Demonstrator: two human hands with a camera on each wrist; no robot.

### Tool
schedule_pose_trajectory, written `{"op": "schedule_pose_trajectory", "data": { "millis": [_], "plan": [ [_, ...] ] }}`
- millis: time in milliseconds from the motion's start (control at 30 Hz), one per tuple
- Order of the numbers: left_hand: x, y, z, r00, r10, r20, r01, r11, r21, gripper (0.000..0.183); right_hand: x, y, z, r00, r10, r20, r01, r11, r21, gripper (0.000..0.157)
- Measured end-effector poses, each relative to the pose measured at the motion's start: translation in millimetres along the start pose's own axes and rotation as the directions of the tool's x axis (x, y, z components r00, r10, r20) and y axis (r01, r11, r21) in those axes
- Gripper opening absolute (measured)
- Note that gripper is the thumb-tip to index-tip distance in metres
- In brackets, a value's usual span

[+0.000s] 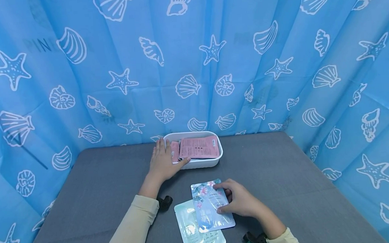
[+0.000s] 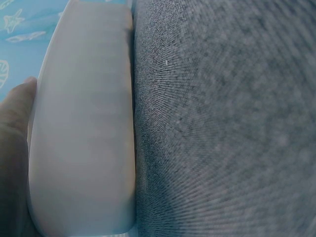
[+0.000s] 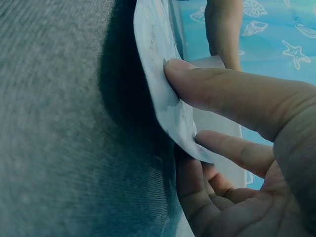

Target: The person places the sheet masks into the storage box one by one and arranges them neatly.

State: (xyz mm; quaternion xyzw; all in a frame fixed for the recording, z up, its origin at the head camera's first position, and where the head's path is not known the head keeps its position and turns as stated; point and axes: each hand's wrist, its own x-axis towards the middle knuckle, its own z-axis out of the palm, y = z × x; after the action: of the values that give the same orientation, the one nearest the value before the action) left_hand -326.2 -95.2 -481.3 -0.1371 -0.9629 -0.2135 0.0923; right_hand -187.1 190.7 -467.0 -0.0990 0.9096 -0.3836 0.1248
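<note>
My right hand [image 1: 241, 202] holds the right edge of a blue floral sheet mask packet [image 1: 208, 215]. In the right wrist view the thumb and a finger lie on the packet's face [image 3: 160, 74], with other fingers curled under its edge, which stands off the cloth. Partly beneath it, a pale green packet [image 1: 187, 223] lies flat. My left hand [image 1: 162, 164] rests at the left end of a white plastic basket [image 1: 200, 164], fingers stretched along that end and thumb at the front rim. Inside the basket are pink packets [image 1: 198, 146].
A grey cloth [image 1: 119, 181] covers the table. Behind it and along the sides hangs a blue curtain [image 1: 194, 110] with white shells and starfish; the basket stands close to it at the back edge. Black wrist-worn devices [image 1: 165, 203] show below both hands.
</note>
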Motion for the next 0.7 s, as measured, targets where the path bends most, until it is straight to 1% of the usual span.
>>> {"op": "schedule_pose_trajectory", "data": {
  "millis": [167, 433, 567, 700],
  "plan": [
    [0.5, 0.5, -0.6, 1.0, 0.004, -0.012, -0.004, 1.0, -0.004, 0.122, 0.4, -1.0, -1.4, 1.0, -0.01, 0.018, 0.009, 1.0, 0.03, 0.074],
    [0.6, 0.5, -0.1, 1.0, 0.004, -0.016, -0.004, 1.0, -0.007, 0.122, 0.7, 0.3, -4.2, 0.997, -0.042, 0.065, 0.037, 0.996, 0.076, 0.073],
    [0.0, -0.5, 1.3, 1.0, 0.003, -0.017, -0.003, 1.0, -0.008, 0.123, -0.9, -0.7, -5.5, 0.994, -0.064, 0.088, 0.053, 0.99, 0.132, 0.072],
    [-0.3, -1.3, 1.3, 1.0, 0.002, -0.015, -0.002, 1.0, -0.012, 0.123, -2.8, -3.4, -7.5, 0.993, -0.068, 0.1, 0.048, 0.981, 0.187, 0.073]
  ]
}}
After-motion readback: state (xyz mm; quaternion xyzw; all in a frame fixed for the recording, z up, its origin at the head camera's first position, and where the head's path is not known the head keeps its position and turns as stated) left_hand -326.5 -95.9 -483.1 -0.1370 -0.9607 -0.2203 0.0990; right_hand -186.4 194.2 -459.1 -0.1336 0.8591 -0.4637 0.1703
